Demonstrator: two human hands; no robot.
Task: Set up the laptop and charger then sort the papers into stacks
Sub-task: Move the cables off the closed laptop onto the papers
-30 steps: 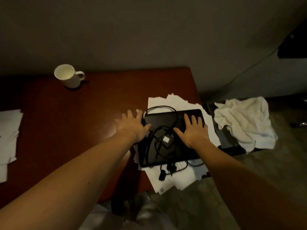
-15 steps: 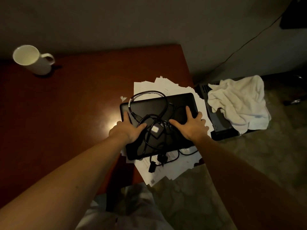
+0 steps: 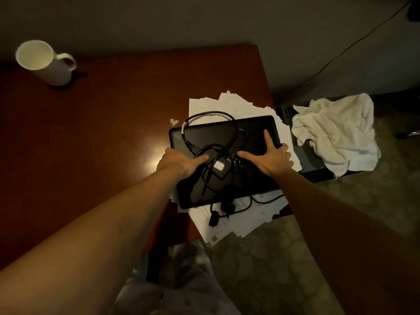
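A closed black laptop (image 3: 213,137) lies on a loose pile of white papers (image 3: 227,102) at the right edge of the red-brown table (image 3: 102,133). On its lid sits the black charger brick (image 3: 219,167), with its tangled cable (image 3: 210,113) looping over the lid and hanging off the near edge. My left hand (image 3: 180,162) grips the laptop's left edge, thumb on top beside the brick. My right hand (image 3: 271,156) holds the right edge: thumb and index finger lie on the lid, the other fingers curl over the side.
A white mug (image 3: 43,62) stands at the table's far left. Right of the table, a crumpled white cloth (image 3: 336,130) lies on a dark low object (image 3: 306,155). A thin cable (image 3: 341,53) runs up the wall behind. Patterned floor shows below.
Both hands lay flat on the lid before; they have now slid outward, and their fingers curl over the laptop's left and right edges. The view has shifted closer.
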